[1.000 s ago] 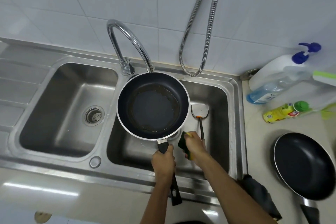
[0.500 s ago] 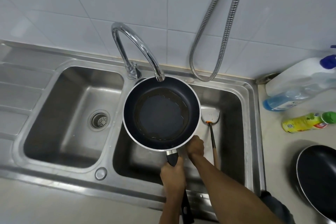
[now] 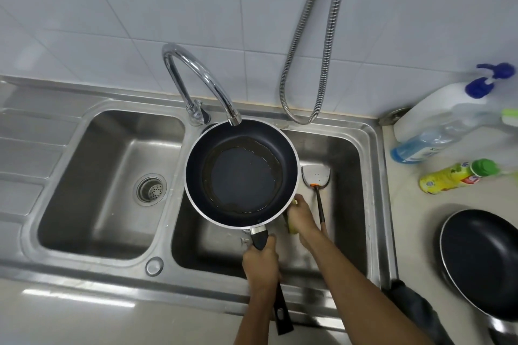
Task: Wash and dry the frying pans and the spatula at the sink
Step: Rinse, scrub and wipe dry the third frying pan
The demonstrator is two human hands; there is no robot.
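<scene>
A dark frying pan (image 3: 241, 173) with a ring of oily residue is held level over the right basin, just under the tap spout (image 3: 234, 120). My left hand (image 3: 262, 263) grips its black handle. My right hand (image 3: 301, 216) sits at the pan's near right rim, closed on a yellow-green sponge (image 3: 291, 228) that is mostly hidden. A metal spatula (image 3: 316, 176) with a dark handle lies in the right basin, beside my right hand. A second dark frying pan (image 3: 485, 263) rests on the counter at the right.
The double steel sink (image 3: 372, 176) has a left basin with a drain (image 3: 151, 190). A hose (image 3: 311, 64) hangs on the tiled wall. A pump bottle (image 3: 437, 120) and a yellow bottle (image 3: 454, 176) lie on the right counter. A dark cloth (image 3: 414, 308) sits by the sink's front right corner.
My right hand with the sponge has gone from the front of the pan to its near right rim. The view has shifted; the pan stays under the tap.
</scene>
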